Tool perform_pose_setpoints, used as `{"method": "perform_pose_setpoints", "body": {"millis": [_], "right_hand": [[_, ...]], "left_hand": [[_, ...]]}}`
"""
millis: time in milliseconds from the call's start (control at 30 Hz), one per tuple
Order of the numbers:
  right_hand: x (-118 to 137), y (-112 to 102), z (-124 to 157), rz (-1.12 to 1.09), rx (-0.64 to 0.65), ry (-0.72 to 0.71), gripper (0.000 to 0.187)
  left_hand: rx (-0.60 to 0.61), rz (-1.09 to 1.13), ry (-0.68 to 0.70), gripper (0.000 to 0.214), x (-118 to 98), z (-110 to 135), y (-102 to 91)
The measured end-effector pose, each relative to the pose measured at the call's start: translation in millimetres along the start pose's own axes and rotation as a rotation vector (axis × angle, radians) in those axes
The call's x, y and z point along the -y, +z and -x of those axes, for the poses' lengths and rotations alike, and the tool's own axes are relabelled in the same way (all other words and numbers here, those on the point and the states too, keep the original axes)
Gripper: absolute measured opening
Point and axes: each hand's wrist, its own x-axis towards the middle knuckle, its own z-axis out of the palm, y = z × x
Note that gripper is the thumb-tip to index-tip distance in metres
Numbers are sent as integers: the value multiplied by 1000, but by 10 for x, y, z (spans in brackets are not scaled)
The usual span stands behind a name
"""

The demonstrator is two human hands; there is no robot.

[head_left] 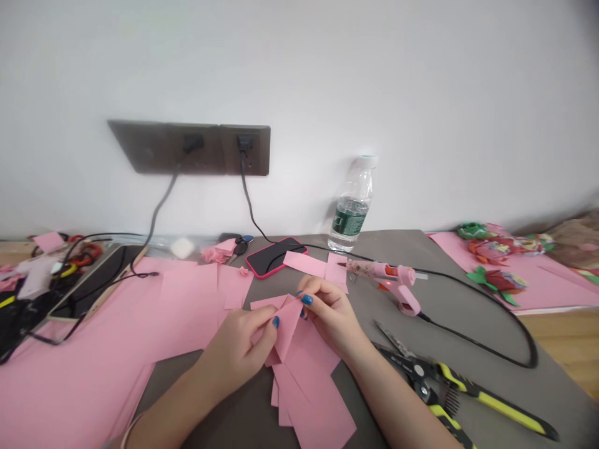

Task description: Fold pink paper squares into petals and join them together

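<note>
While tilted, pink paper (287,330) between hands (239,343)

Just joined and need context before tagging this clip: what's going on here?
A person is pinching a folded piece of pink paper in the fingers of both the left hand and the right hand, above loose pink pieces on the grey tabletop. Larger pink sheets lie to the left. On the right, the pink glue gun has a small red light lit; neither hand touches it.
</note>
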Motion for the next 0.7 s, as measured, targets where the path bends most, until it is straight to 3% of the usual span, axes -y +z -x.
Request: {"method": "perform_pose_setpoints", "body": {"millis": [167,267,700], "right_hand": [[2,8,2,32,18,-3,23],[10,20,7,6,63,17,20],[34,51,0,-9,64,80,24]], "left_hand": [[4,86,-77,26,-10,-10,-19],[-8,125,-106,33,-5,-15,-5],[7,-10,9,33,-25,-9,27]]}}
